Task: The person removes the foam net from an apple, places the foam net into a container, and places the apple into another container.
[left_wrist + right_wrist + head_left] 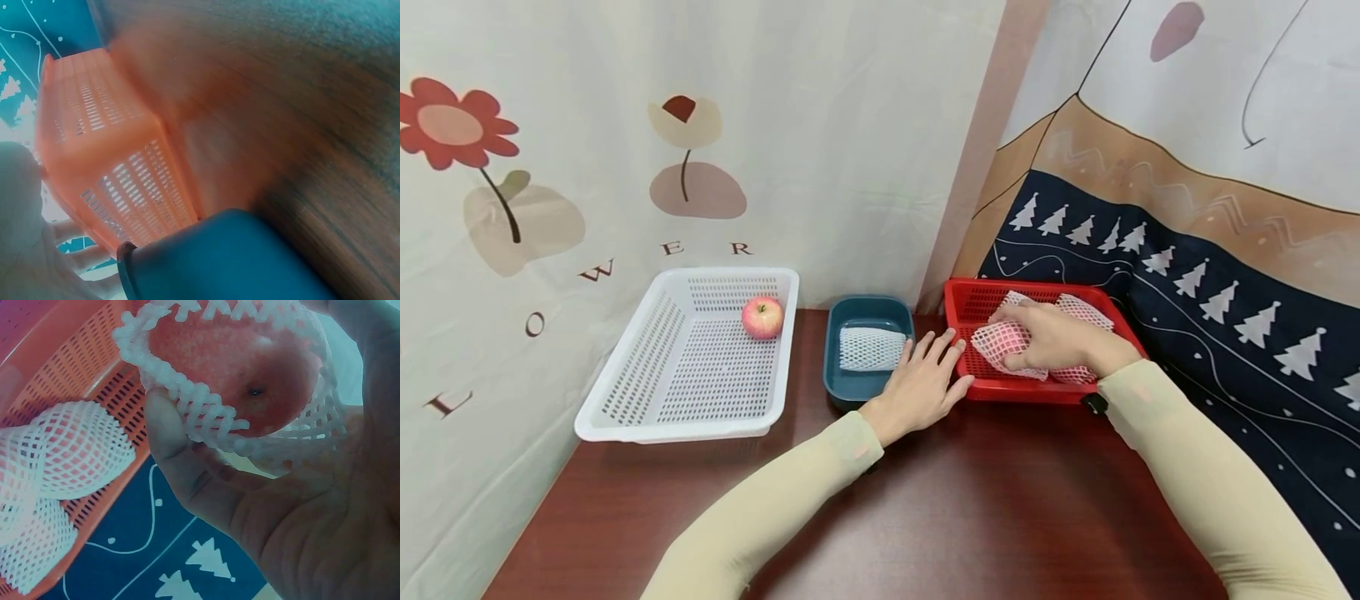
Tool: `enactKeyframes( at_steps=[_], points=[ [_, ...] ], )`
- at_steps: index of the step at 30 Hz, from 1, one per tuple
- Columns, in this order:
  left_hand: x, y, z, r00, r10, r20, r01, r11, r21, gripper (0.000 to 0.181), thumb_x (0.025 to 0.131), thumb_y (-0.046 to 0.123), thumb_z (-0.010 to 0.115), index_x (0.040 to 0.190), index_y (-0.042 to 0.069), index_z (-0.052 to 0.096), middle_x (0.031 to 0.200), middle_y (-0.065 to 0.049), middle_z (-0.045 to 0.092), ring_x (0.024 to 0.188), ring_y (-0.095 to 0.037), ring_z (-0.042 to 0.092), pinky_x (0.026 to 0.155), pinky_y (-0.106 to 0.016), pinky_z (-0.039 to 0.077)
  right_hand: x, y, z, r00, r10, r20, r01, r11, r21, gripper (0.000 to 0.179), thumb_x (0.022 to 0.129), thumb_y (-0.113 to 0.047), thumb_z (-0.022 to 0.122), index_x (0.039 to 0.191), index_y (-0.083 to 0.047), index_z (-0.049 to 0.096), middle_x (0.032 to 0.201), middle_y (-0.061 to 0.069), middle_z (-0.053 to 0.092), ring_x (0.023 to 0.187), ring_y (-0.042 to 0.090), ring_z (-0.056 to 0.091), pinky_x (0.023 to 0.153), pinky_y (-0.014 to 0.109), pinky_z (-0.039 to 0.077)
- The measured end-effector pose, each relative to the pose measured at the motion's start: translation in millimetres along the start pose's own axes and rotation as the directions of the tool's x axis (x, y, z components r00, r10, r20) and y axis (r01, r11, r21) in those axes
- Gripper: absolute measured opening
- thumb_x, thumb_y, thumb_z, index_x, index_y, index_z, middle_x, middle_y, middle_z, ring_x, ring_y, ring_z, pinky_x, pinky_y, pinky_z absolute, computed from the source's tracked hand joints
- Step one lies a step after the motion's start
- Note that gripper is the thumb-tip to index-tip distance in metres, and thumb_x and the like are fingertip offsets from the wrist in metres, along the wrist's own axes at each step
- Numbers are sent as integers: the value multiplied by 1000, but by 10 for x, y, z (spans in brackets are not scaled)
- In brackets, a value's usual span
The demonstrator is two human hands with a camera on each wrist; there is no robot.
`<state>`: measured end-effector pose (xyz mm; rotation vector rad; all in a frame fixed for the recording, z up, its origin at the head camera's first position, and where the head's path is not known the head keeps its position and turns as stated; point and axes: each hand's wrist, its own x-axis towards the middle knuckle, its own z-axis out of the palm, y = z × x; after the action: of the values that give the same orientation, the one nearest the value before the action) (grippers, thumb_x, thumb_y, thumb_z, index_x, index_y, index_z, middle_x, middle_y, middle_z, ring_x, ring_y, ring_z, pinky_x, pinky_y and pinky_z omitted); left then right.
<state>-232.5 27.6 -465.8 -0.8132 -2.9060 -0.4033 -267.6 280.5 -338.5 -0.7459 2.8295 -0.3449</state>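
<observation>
My right hand (pixel 1056 333) grips an apple (pixel 237 381) wrapped in a white foam net (pixel 209 415), over the red basket (pixel 1022 389). In the right wrist view the net gapes at one end and bares the apple's red skin. Other netted apples (pixel 87 450) lie in the basket beside this hand. My left hand (pixel 917 385) has its fingers spread and straight, between the teal container (pixel 841 385) and the red basket, fingertips at the basket's near left rim. An empty foam net (pixel 871 348) lies flat inside the teal container.
At the left stands a white basket (pixel 597 427) with one bare apple (pixel 762 318) near its right wall. All three containers stand on a dark red-brown table (pixel 970 517). Printed curtains (pixel 850 150) hang close behind and to the right.
</observation>
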Motion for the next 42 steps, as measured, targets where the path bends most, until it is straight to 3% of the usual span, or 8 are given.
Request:
enactKeyframes(
  at_steps=[23,29,35,42],
  points=[
    [-6,-107,-2,999,35,-19,-36,998,-56,75,120,62,49,182,22,40,194,-6,31,175,-40,39,143,-70,33,-305,-277,104,994,-53,-93,54,998,11,75,89,-33,94,158,-25,66,164,16,65,148,44,61,116,80,58],
    [-67,-176,-36,999,34,-42,-37,996,-78,75,119,60,54,182,22,41,193,-7,34,174,-40,41,142,-70,36,-348,-335,182,993,-71,-97,73,997,22,78,86,-33,94,158,-29,66,163,14,66,146,43,62,115,79,58],
    [-177,-261,-108,996,47,-79,-52,997,-59,73,119,58,56,181,21,43,190,-9,39,173,-42,43,140,-67,40,-378,-380,265,987,-112,-118,119,992,52,77,85,-28,93,157,-26,67,158,13,68,138,38,66,111,70,63],
    [-297,-335,-208,996,22,-83,-26,998,-49,73,117,57,60,179,20,46,189,-13,41,173,-42,43,141,-67,39,-417,-431,345,984,-134,-120,144,987,73,76,85,-31,94,156,-28,68,158,12,69,144,40,67,113,72,63]
  ],
)
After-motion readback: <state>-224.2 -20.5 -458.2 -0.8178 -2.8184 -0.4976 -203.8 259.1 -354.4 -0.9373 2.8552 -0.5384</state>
